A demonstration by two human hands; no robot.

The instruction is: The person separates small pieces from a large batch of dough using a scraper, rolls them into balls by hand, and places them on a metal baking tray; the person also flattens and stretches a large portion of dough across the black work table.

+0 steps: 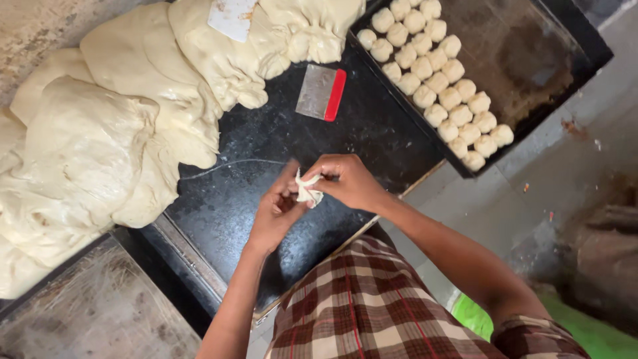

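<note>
Nearest the camera: checked brown-and-cream cloth (372, 306) across the person's lap, bottom centre-right.

Just beyond, both hands meet over the dark stone worktop (226, 206). Left hand (276, 209) cups from below, fingers curled round a small dough piece (308, 193). Right hand (345, 181) comes in from the right, thumb and fingertips pinched together on the top of the same piece. So both hands are clamped on it, and it's held just above the slab, not resting on it.

Step, as I read it: shaping one portion, tucking or pinching the edges into a ball. The piece looks ragged, not yet smooth. Next move likely needs a closing pinch and a roll between the palms, then a reach far right to set it down.

Mid distance: flat metal scraper with red handle (322, 93) lying on the slab, well apart from the hands.

Left, running to far centre: big mass of pale bulk dough (113, 126), folded and draped, spilling off the slab edge. A white plastic scraper (232, 16) sits on it at the far edge.

Far right: dark baking tray (531, 60), angled, its left side filled with rows of finished dough balls (435, 80), right side bare.
</note>
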